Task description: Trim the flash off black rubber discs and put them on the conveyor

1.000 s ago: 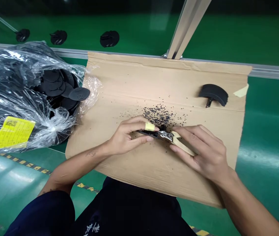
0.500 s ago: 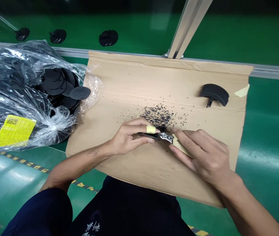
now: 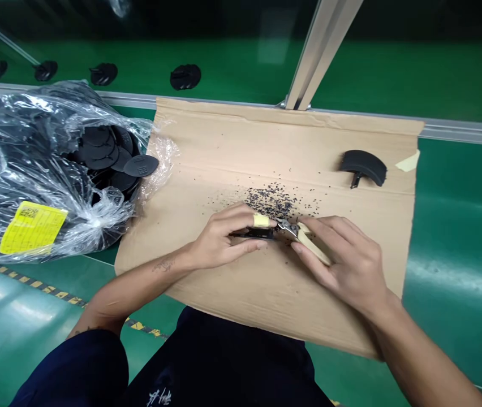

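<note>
My left hand (image 3: 230, 234) pinches a thin black plastic part (image 3: 261, 233) between thumb and fingers, over the cardboard sheet (image 3: 241, 294). Yellowish tape wraps one of its fingertips. My right hand (image 3: 347, 257) grips a pair of cutting pliers (image 3: 312, 244) with cream handles. Their metal jaws lie at the right end of the black part, close to my left fingertip; whether they touch the part I cannot tell. Small black clippings (image 3: 272, 199) are scattered on the cardboard just beyond both hands.
A clear plastic bag (image 3: 33, 152) of black oval discs (image 3: 141, 165) with a yellow label (image 3: 33, 228) lies at the left. A curved black part (image 3: 364, 165) rests on the cardboard at the right. Behind stands a metal post (image 3: 321, 56); several black parts (image 3: 185, 77) sit past the rail.
The pliers' handles have spread a little apart in my right hand. The black part is tilted so more of its inner side shows. The view has shifted slightly.
</note>
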